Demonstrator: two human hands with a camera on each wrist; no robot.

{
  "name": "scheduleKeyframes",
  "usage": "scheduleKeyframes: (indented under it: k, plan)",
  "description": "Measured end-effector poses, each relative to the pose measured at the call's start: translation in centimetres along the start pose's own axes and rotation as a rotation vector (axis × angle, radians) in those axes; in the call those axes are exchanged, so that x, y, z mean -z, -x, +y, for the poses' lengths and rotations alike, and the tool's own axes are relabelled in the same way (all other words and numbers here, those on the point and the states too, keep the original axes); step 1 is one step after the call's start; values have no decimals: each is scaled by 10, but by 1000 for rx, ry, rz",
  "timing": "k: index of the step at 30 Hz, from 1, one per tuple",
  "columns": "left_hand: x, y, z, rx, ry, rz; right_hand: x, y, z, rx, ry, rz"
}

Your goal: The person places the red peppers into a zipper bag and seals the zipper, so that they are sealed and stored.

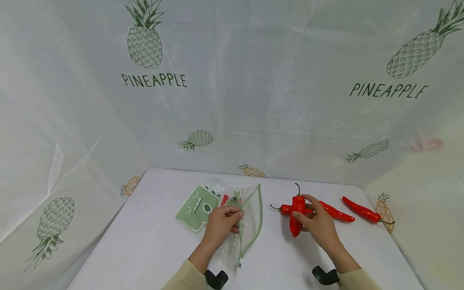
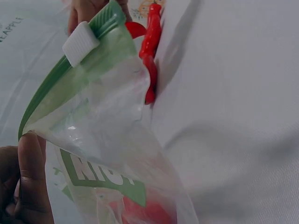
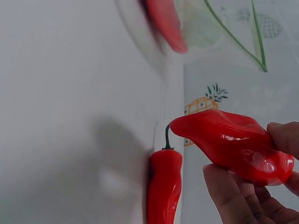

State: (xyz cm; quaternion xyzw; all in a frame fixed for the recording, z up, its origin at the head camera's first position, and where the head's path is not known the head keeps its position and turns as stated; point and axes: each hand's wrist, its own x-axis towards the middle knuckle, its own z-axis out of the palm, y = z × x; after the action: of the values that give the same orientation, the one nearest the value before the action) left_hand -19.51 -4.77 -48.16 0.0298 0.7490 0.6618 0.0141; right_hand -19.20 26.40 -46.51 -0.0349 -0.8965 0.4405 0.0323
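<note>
A clear zip bag (image 1: 250,219) with a green zip strip and a green printed panel lies on the white table (image 1: 152,241). My left hand (image 1: 235,217) pinches the bag's rim and holds its mouth open. In the left wrist view my thumb (image 2: 32,179) presses the bag (image 2: 107,116) below its white slider (image 2: 80,43), and something red shows inside. My right hand (image 1: 307,211) grips a short red pepper (image 1: 295,228) just right of the bag. The right wrist view shows the pepper (image 3: 233,142) raised off the table between my fingers (image 3: 233,198).
Two long red chillies (image 1: 338,214) (image 1: 362,210) lie on the table to the right of my hand; one (image 3: 164,186) sits right under the held pepper. A pale pineapple-print sheet (image 1: 253,100) walls in the table on three sides.
</note>
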Motion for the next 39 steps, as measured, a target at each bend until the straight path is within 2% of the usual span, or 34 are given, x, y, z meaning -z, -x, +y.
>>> scheduleKeyframes:
  k: [12,29,39]
  plan:
    - [-1,-2,0,-3,1,-3,-9,9,-21,1,-62,-15]
    - [-4,-3,2,-8,-12,3,-38,29,-57,-39,-220,-139]
    - [-6,3,8,-20,-48,-30,-55,33,-73,-31,-259,-211]
